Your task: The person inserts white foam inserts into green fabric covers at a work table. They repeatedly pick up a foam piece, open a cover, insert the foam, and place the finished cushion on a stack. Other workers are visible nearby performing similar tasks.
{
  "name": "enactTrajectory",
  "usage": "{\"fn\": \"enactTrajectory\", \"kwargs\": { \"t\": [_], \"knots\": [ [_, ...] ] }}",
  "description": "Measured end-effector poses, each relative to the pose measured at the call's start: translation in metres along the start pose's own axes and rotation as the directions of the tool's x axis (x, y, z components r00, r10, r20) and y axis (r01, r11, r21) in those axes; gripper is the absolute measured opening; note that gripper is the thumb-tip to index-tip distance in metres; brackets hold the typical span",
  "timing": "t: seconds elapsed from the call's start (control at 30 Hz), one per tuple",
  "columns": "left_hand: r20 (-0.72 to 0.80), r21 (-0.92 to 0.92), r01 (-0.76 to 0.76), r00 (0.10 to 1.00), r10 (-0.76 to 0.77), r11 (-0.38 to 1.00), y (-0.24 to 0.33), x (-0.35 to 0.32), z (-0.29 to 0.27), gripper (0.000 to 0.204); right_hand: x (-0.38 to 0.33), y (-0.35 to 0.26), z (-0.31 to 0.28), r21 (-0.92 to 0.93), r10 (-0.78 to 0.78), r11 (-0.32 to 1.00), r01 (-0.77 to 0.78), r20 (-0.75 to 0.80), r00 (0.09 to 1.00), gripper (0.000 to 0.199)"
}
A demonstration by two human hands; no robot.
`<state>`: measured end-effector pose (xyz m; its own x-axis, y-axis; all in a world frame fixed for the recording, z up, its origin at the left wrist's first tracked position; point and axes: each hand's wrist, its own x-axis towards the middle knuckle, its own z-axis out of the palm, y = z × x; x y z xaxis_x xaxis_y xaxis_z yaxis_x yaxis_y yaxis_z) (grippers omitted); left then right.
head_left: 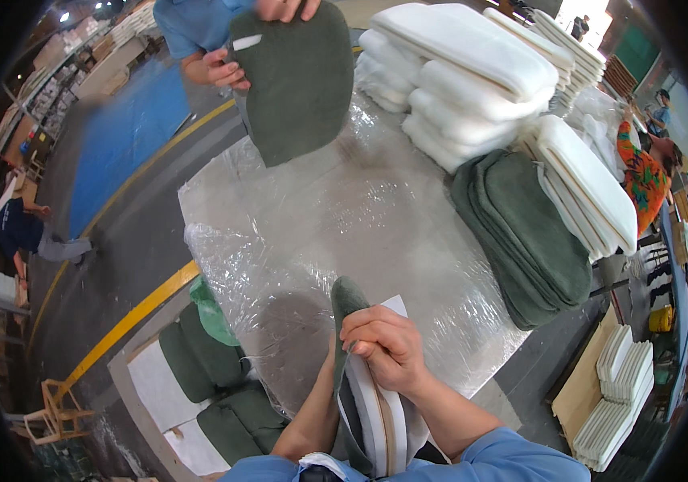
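Note:
My right hand (387, 345) is closed over the top edge of a white foam pad (382, 418) that stands on edge, half inside a dark green fabric cover (346, 300). My left hand is hidden: only its forearm (312, 418) shows, reaching up behind the cover, so its grip cannot be seen. The pad and cover rest at the near edge of a table wrapped in clear plastic film (336, 209). Across the table a person in a blue shirt holds up another green cover (296, 76) with both hands.
A stack of green covers (525, 233) lies at the table's right, with piles of white foam pads (473, 72) behind it. Finished green cushions (215, 386) sit in a box at lower left. A yellow floor line (131, 321) runs past. Other people work at the far right and left.

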<state>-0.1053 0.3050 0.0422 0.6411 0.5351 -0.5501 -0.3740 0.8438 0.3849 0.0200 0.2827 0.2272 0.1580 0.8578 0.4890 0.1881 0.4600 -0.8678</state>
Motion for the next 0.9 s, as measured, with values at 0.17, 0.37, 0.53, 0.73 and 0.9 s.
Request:
{"fn": "enactTrajectory", "kwargs": {
  "t": [0.17,0.37,0.53,0.73,0.9],
  "knots": [
    [-0.007,0.055,-0.122,0.992,0.123,0.991,0.057,0.053,-0.007,0.057,0.005,0.013,0.002,0.034,-0.033,0.999,0.031,0.075,0.997,0.029],
    [0.100,0.213,-0.238,0.970,0.221,0.948,0.112,0.043,0.035,0.070,0.009,0.023,-0.001,0.134,-0.042,0.990,0.032,0.071,0.997,0.023],
    [0.245,0.545,-0.449,0.893,0.378,0.708,0.138,0.021,0.057,0.075,0.004,0.021,0.002,0.169,-0.036,0.985,0.022,0.081,0.996,0.025],
    [0.453,0.700,-0.655,0.715,0.532,0.283,0.157,-0.023,0.110,0.078,0.008,0.026,0.005,0.169,-0.028,0.985,0.020,0.043,0.999,0.025],
    [0.546,0.677,-0.725,0.611,0.573,0.129,0.164,-0.050,0.134,0.070,0.009,0.028,0.015,0.160,-0.018,0.987,0.011,0.045,0.999,0.024]
  ]
}}
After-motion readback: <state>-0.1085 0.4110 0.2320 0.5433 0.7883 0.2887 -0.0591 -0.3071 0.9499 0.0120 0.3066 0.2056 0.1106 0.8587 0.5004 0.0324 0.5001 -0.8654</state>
